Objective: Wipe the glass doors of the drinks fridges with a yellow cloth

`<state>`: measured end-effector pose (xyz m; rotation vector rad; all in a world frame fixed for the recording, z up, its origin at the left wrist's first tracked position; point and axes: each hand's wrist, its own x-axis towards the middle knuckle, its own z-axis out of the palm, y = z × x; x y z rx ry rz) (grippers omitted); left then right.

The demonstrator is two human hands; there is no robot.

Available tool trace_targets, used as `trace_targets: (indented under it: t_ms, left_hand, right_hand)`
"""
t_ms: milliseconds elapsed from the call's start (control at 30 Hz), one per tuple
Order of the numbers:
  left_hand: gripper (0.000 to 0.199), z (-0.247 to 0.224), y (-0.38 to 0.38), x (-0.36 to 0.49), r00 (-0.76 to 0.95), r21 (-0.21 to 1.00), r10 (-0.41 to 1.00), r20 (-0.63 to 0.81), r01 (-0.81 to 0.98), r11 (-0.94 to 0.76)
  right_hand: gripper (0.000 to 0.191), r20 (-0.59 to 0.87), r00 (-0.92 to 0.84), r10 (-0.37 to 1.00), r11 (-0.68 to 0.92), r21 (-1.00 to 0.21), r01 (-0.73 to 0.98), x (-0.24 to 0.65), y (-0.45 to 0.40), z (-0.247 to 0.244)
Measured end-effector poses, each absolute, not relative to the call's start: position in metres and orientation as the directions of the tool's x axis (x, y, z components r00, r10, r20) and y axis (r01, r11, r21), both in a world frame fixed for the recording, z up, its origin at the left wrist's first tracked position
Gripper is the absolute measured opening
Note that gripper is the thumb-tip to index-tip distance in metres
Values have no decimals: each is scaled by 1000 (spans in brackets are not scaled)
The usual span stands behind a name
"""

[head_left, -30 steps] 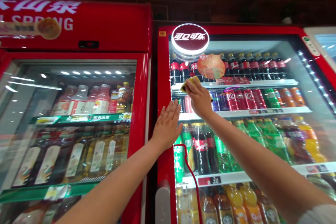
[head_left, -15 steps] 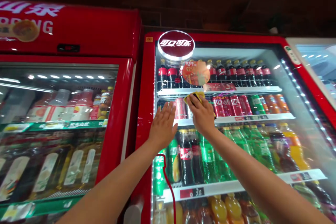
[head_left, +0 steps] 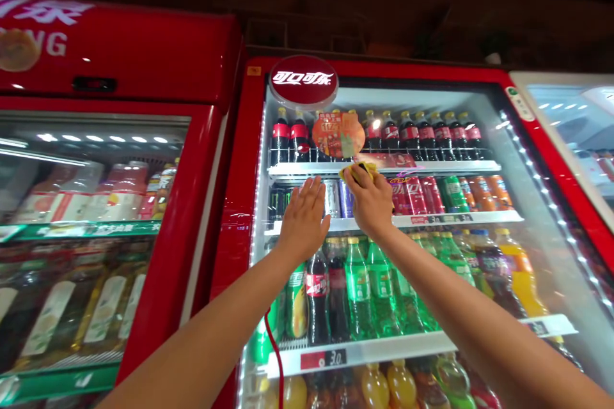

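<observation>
Both my arms reach up to the glass door of a red drinks fridge (head_left: pixel 249 86). My right hand (head_left: pixel 373 203) presses a yellow cloth (head_left: pixel 367 168) against the glass, its fingers closed over it and hiding much of it. To the left, my left hand (head_left: pixel 306 216) lies flat on or just before the glass with its fingers stretched out, holding nothing. An orange sticker (head_left: pixel 338 134) sits on the door above my hands. Behind the glass stand cans (head_left: pixel 407 197) at hand height, with green bottles (head_left: pixel 359 275) on the shelf below.
A round lit sign (head_left: pixel 304 81) sticks to the door's upper left. Another red fridge (head_left: pixel 201 160) with bottles stands to the left, and a white fridge (head_left: pixel 566 134) to the right. A red cord-like line (head_left: pixel 277 351) runs down the door's lower left.
The view has shifted, so both fridges appear further left. My right hand with the cloth has moved right relative to the door; my left hand also sits further right on it, still flat.
</observation>
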<state>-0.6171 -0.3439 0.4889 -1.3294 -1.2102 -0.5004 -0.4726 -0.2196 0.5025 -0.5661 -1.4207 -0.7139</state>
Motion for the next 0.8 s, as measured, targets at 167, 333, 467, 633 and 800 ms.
trace_targets:
  t_ms: [167, 333, 467, 633, 800]
  left_hand:
    - [68, 496, -322, -604, 370, -449, 305, 877, 858, 250]
    - [63, 493, -305, -586, 378, -453, 309, 873, 863, 224]
    - [60, 494, -296, -571, 360, -448, 328, 874, 857, 255]
    - [64, 506, -283, -555, 381, -459, 301, 874, 852, 253]
    - [61, 505, -273, -547, 390, -471, 319, 864, 850, 237]
  right_hand:
    - [59, 981, -117, -156, 691, 193, 697, -460, -210, 554]
    - [62, 991, 122, -47, 689, -56, 722, -438, -189, 546]
    - [59, 995, -37, -91, 673, 89, 734, -442, -195, 533]
    - [60, 988, -110, -108, 671, 155, 725, -425, -182, 567]
    - [70, 986, 73, -149, 669, 46, 741, -405, -150, 548]
